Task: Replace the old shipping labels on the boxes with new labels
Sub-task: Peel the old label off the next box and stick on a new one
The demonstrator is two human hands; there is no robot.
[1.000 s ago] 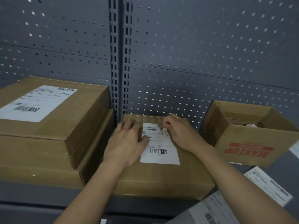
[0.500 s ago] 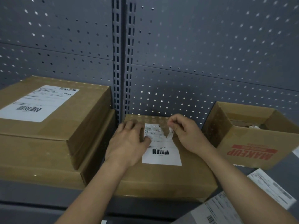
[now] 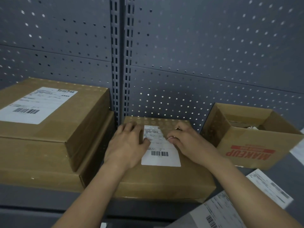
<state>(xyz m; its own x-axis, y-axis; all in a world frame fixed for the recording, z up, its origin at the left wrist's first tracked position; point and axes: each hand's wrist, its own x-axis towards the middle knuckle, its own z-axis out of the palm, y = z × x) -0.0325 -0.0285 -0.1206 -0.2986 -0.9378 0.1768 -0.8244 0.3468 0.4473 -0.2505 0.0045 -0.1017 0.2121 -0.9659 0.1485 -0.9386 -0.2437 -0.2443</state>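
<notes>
A flat brown box point(image 3: 158, 183) lies on the grey shelf in the middle of the head view, with a white shipping label point(image 3: 160, 155) on its lid. The label's upper right part is torn away along a slanted edge. My left hand point(image 3: 128, 145) rests flat on the lid, its thumb pressing the label's left edge. My right hand point(image 3: 187, 142) has curled fingers that pinch the torn label edge at its right side.
Two stacked brown boxes point(image 3: 41, 145) stand at the left, the upper one bearing a large label point(image 3: 35, 105). An open MAKEUP carton point(image 3: 251, 137) sits at the right. Loose label sheets point(image 3: 269, 188) lie on the shelf point(image 3: 279, 167) at lower right. Pegboard wall behind.
My right hand peeled a strip from the label's upper right corner, lifted it, then came back down to the torn edge lower on the label. The left hand stayed put.
</notes>
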